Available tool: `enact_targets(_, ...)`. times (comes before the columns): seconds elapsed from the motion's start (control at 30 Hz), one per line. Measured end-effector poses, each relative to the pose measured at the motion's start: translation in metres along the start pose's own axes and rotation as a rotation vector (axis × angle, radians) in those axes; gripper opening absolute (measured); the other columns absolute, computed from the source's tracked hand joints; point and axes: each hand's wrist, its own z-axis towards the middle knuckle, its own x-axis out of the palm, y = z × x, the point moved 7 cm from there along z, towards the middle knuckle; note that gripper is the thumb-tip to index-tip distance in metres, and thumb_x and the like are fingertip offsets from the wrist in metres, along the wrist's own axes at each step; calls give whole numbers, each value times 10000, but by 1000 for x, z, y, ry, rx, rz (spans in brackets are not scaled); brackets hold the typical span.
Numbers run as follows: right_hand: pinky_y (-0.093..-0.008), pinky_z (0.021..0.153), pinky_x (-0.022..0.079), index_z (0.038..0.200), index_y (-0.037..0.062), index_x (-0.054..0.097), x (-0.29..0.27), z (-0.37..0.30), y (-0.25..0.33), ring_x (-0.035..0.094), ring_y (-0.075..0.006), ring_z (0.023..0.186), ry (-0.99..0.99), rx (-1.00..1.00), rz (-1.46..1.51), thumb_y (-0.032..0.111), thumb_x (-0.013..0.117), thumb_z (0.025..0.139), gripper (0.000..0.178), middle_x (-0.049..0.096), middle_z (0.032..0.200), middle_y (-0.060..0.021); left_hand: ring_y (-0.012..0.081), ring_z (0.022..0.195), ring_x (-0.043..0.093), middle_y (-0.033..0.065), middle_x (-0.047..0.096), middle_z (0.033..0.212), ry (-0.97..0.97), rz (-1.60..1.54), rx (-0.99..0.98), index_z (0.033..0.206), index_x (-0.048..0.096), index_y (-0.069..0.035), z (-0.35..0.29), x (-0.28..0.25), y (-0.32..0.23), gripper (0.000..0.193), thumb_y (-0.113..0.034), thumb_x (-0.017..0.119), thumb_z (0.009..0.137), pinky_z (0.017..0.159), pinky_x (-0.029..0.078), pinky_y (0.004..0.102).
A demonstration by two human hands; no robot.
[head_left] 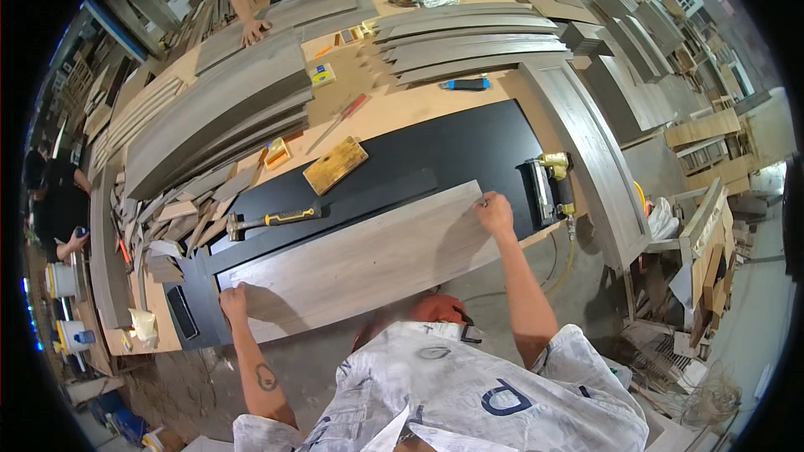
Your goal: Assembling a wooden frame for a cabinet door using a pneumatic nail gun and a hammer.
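Gray wood-grain panel (360, 264) is at the near side of the bench, lying long way left to right, partly over a black panel (452, 146). Can't tell if it's resting flat.

Left hand (234, 303) at its left end, pinching the edge; some fingers hidden. Right hand (495, 213) at the right end, by the far corner, thumb and fingers pinching the edge.

On the black panel: hammer (276, 219) near the left hand, worn wood block (335, 165) beyond the gray panel, pneumatic nailer (548, 188) right of the right hand.

Farther: blue utility knife (466, 84), stacked gray boards (218, 113) left. Co-worker's hand (255, 31) far left, fingers spread on a board.
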Motion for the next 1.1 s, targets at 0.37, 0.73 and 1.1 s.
enact_targets(0.37, -448, 954, 519, 1143, 18, 713, -11, -11, 18, 655, -384, 1123, -11, -12, -5, 266, 804, 790, 440, 713, 1137, -214, 440, 815, 656, 309, 676, 792, -146, -427, -212, 776, 683, 115, -8, -3, 17, 486, -363, 759, 818, 808, 495, 476)
enact_targets(0.73, -460, 963, 514, 1145, 14, 712, -22, -8, 19, 648, -391, 1134, 26, 15, -70, 262, 806, 786, 446, 706, 1147, -224, 450, 785, 649, 317, 669, 788, -136, -350, -90, 770, 668, 133, -17, -7, -16, 494, -349, 752, 833, 779, 487, 492)
enact_targets(1.1, -509, 838, 526, 1002, -8, 692, -5, -26, -15, 653, -435, 1020, -14, -88, -238, 332, 783, 808, 402, 697, 1024, -240, 456, 723, 639, 315, 642, 735, -71, -272, -22, 751, 679, 104, -66, -16, -3, 583, -471, 777, 770, 722, 480, 527)
